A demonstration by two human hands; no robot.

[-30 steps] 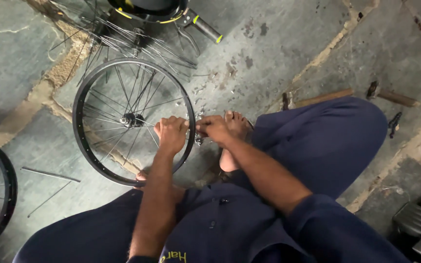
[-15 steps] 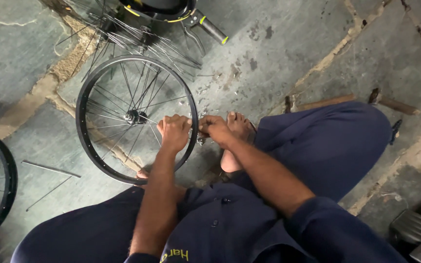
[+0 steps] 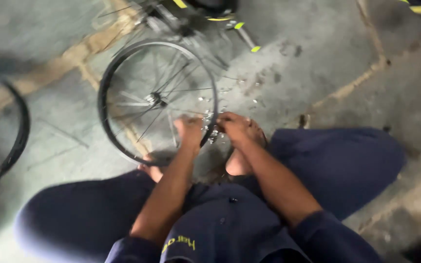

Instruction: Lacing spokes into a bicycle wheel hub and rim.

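Note:
A black spoked bicycle wheel (image 3: 123, 63) stands on the stone floor in front of me, between my knees. My left hand (image 3: 189, 130) grips the near part of its rim from inside the spokes. My right hand (image 3: 236, 127) is closed at the rim's outer side, right next to the left hand; what it pinches is blurred. Small shiny bits glint around the rim between the hands. My bare feet show under the wheel, and my dark blue trousers fill the lower part of the view.
A second black wheel rim (image 3: 18, 131) lies at the left edge. A heap of loose spokes and tools with yellow-tipped handles (image 3: 249, 43) lies beyond the wheel. Thin rods (image 3: 64, 134) lie on the floor at the left.
The view has swung and blurred, so the wheel now sits higher and more central. Both hands stay together on the near rim.

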